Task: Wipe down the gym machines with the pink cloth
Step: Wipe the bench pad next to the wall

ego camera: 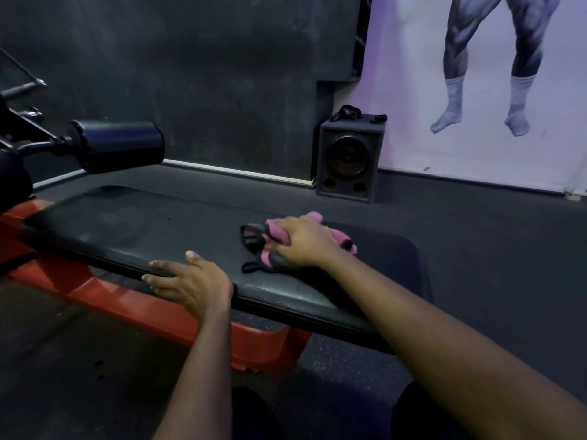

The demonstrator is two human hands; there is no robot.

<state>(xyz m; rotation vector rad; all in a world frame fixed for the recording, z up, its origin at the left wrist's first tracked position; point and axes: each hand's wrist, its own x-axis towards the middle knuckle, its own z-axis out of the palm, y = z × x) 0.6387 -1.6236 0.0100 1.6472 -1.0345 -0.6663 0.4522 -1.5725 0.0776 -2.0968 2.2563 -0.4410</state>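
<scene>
Item: black vinyl-padded tabletop (127, 223) of a gym machine, long with rounded corners, running from the left of the frame to lower centre-right.
Support: red-painted metal frame (178, 315), showing under the tabletop's near side.
Task thing: pink and grey bunched cloth (275, 230), lying on the tabletop just right of frame centre; dark loops trail from it to the left and towards the near edge.
Right hand (301, 242): on top of the cloth, fingers curled down into its folds, gripping it and pressing it to the padding. Bunching it this way probably gives a firm wad to push along the surface.
Left hand (190, 281): fingers straight and spread, laid flat over the tabletop's near edge, left of the cloth and apart from it; holds nothing. Likely placed there to brace the body during the reach.
Attachment: black cylindrical foam roller (117, 146) on a dark metal arm, upper left of the frame, above the tabletop's far end.
Surroundings: square black loudspeaker box (347, 157) on the dark speckled rubber floor (476, 233), upper centre, against the wall; pale wall poster of muscular legs in white socks (476, 90), upper right.
Stage, as judged: wiping of the tabletop under way; which parts are already done cannot be told.
</scene>
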